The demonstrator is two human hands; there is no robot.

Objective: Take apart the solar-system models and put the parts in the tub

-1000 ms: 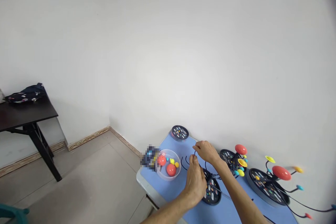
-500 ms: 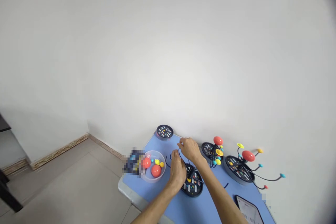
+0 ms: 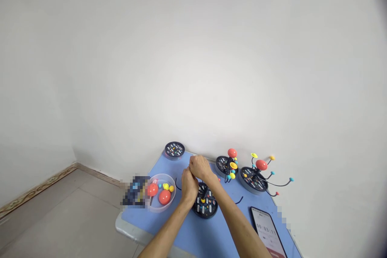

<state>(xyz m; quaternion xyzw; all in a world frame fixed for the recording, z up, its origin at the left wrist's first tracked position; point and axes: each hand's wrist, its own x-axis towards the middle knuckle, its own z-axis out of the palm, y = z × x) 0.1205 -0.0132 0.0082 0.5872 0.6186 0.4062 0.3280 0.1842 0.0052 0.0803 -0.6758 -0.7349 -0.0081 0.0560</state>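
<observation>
My left hand (image 3: 190, 185) and my right hand (image 3: 200, 168) meet close together just above a round black base (image 3: 208, 209) dotted with small coloured pieces. Their fingers are closed around what looks like a thin black wire (image 3: 239, 200), whose curved ends stick out on either side. The hands hide the middle of the wire and the top of the base. A black rod stands up from the base, partly hidden by my fingers.
On the blue table (image 3: 193, 234) stand a clear bowl (image 3: 160, 192) of red and yellow balls, a pixelated object (image 3: 135, 190), a flat black disc (image 3: 174, 149), several-armed solar-system models (image 3: 254, 173) and a phone (image 3: 266, 229) showing a timer. White walls meet a tiled floor (image 3: 75, 217).
My hands have drawn closer together over the base. The whole scene has shifted left and up in view, bringing the phone further in and moving the dark side table out of view.
</observation>
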